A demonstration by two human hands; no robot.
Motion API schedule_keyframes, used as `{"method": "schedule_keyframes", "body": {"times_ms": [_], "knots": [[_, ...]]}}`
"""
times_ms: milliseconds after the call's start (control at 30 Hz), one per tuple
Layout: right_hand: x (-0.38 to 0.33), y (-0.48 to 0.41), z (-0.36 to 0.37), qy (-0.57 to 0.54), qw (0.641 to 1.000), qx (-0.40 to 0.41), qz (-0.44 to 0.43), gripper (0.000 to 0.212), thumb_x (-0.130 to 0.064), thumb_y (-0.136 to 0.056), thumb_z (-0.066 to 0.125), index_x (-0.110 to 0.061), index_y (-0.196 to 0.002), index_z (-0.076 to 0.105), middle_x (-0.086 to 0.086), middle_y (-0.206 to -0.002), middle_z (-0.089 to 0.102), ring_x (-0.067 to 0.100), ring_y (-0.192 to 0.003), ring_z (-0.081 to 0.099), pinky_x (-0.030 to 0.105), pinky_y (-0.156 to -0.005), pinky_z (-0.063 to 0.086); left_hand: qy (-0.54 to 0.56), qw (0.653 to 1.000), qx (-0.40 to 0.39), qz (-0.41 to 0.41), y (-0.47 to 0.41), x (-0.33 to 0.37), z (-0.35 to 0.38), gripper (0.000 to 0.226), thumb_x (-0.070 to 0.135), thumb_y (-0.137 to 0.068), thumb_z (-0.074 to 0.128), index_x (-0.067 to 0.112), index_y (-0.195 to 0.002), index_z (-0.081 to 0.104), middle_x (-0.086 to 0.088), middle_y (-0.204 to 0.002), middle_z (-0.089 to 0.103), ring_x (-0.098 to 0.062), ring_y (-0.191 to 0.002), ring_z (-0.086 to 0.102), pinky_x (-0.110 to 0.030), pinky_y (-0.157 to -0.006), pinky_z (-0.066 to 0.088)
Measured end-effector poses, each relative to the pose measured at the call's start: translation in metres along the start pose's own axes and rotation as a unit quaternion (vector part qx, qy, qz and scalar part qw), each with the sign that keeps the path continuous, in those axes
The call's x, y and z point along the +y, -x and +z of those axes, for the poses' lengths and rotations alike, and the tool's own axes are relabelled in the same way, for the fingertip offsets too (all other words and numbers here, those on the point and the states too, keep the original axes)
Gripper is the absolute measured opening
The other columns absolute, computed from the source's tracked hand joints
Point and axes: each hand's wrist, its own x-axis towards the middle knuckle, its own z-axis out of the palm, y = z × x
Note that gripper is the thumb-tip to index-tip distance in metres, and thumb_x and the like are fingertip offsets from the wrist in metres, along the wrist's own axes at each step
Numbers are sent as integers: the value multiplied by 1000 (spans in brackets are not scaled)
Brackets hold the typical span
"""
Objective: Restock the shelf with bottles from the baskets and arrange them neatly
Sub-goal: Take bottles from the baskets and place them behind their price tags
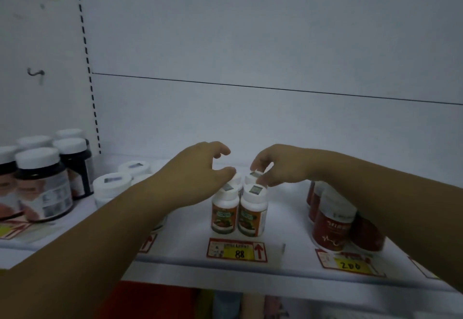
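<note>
Bottles (236, 208) standing two by two near the shelf (283, 266) edge, above tag "88". Right hand (278, 168) pinches a back bottle's cap (254, 175); left hand (200, 168) hovers spread, holding nothing. Judged partway: much of the shelf behind is bare, and no baskets are in view.
</note>
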Motion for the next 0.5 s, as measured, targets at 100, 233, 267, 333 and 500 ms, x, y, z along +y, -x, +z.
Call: {"method": "schedule_keyframes", "body": {"times_ms": [100,233,267,333,500], "knots": [[3,0,-1,36,999,-1,-2,40,-30,-87,61,-16,-124,54,2,-125,57,16,-105,56,25,-86,49,-33,999,-26,3,-7,2,0,46,47,-88,51,31,-131,44,5,-136,50,-8,-101,45,-24,-84,35],[23,14,-22,232,966,116,8,57,-47,-92,44,-20,-141,34,4,-150,35,22,-135,33,36,-108,28,-110,989,-96,18,-38,24,-7,57,53,-89,45,25,-138,37,-1,-146,40,-18,-114,49,-29,-94,36],[29,22,-28,270,954,127,20,61,-50,-92,42,-21,-144,27,4,-155,24,22,-141,22,38,-112,22,-128,986,-106,15,-47,32,-10,61,56,-90,43,24,-141,33,-2,-150,34,-21,-126,43,-32,-101,33],[39,43,-41,291,947,133,34,69,-53,-92,38,-20,-148,16,6,-158,7,22,-145,4,42,-115,12,-178,977,-113,10,-58,54,-12,70,61,-89,35,23,-146,23,-2,-157,19,-23,-144,16,-41,-115,18],[59,115,-57,269,948,167,10,72,-54,-92,37,-19,-148,10,6,-159,2,21,-145,-3,43,-116,6,-214,975,-59,25,-51,125,2,69,63,-90,24,28,-149,12,-3,-160,3,-21,-147,-6,-48,-117,2]]}}
